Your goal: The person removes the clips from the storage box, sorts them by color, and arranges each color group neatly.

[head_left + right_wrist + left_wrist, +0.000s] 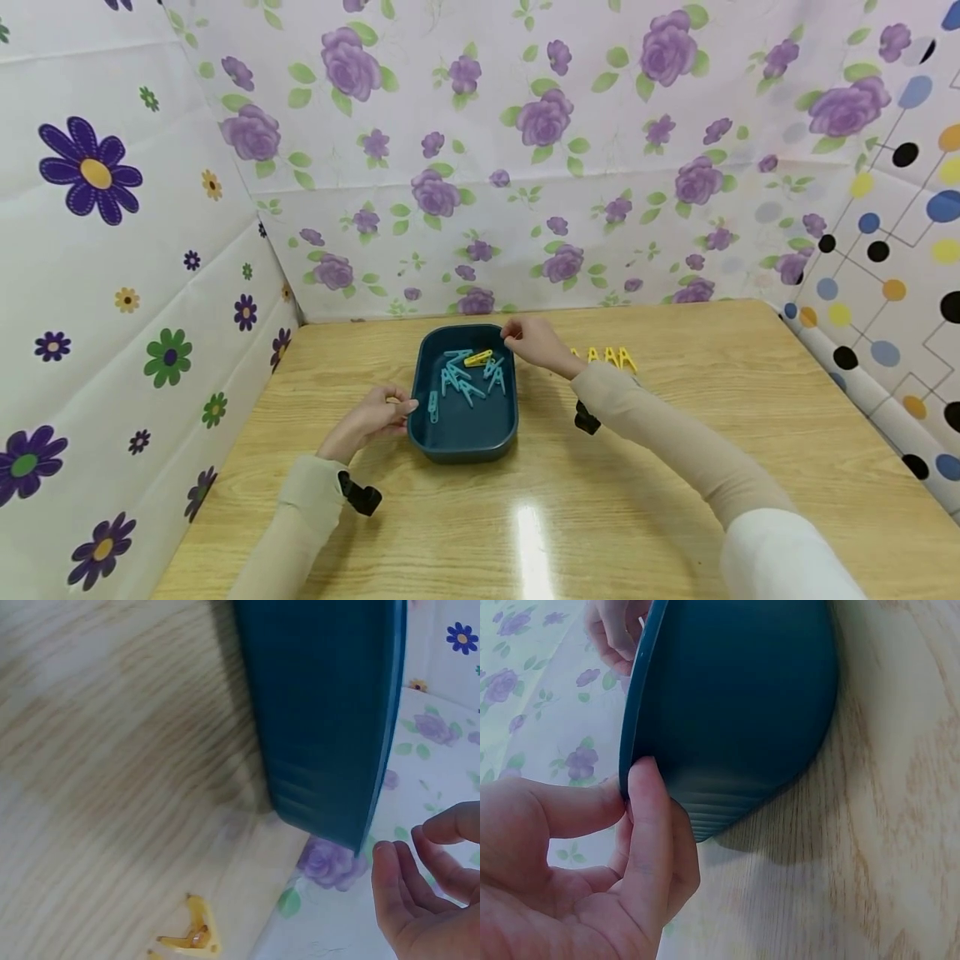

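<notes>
Head view: bin [463, 455] lengthwise front-to-back

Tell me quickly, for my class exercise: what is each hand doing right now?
Left hand: holding the rim of the dark teal tub between thumb and fingers.
Right hand: open, nothing held, fingers loosely curved near the tub's far right corner.

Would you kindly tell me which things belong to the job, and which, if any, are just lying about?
Job, likely: tray, pinched by left hand; blue pegs inside; lone yellow peg inside; perhaps yellow pegs outside.
Backdrop only: floral cloth; dotted cloth.
</notes>
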